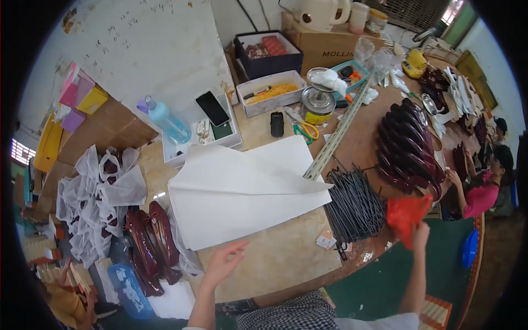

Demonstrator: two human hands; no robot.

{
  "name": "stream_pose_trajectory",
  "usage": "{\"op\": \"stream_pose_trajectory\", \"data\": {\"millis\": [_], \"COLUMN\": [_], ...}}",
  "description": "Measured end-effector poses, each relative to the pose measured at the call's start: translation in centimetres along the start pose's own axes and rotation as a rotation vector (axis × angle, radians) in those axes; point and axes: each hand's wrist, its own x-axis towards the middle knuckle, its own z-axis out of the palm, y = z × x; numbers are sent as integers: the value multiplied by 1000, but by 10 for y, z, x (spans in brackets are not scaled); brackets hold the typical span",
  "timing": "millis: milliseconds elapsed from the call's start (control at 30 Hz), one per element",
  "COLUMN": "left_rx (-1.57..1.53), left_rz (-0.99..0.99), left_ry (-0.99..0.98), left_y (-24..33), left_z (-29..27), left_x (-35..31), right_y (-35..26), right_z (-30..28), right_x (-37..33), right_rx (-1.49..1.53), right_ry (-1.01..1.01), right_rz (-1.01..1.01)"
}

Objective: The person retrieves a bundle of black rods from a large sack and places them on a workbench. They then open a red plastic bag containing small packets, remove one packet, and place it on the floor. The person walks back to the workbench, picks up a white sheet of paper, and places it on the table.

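Observation:
My right hand (420, 234) grips a crumpled red plastic bag (406, 215) past the table's right front edge. Over the near edge of the table is my left hand (225, 263), holding nothing, its fingers stretched out. Just beyond that hand lies a large stack of white paper sheets (247, 203), with a fold across the top one. A heap of thin dark-grey rods or cords (356, 204) lies between the paper and the red bag. Left of the paper are several glossy dark-red shoes (158, 236).
Beyond the paper stand a blue bottle (168, 118), a phone (212, 108) on a white box, scissors (305, 132) and a tin (318, 104). A metal strip (338, 129) lies rightward, near stacked dark-red shoe parts (407, 143). White-wrapped shoes (102, 198) sit left. Other people work at both sides.

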Motion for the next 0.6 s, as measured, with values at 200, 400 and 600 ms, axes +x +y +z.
{"op": "stream_pose_trajectory", "data": {"millis": [200, 400, 600], "left_rx": [7, 447, 755], "left_rz": [173, 385, 461], "left_ry": [111, 542, 619], "left_y": [-10, -33, -69], "left_z": [1, -5, 2], "left_x": [81, 118, 134], "right_y": [-165, -363, -524], "right_z": [-162, -155, -59], "right_x": [86, 231, 394], "right_rx": [583, 929, 1589], "right_ry": [-146, -211, -584], "right_rz": [-138, -252, -240]}}
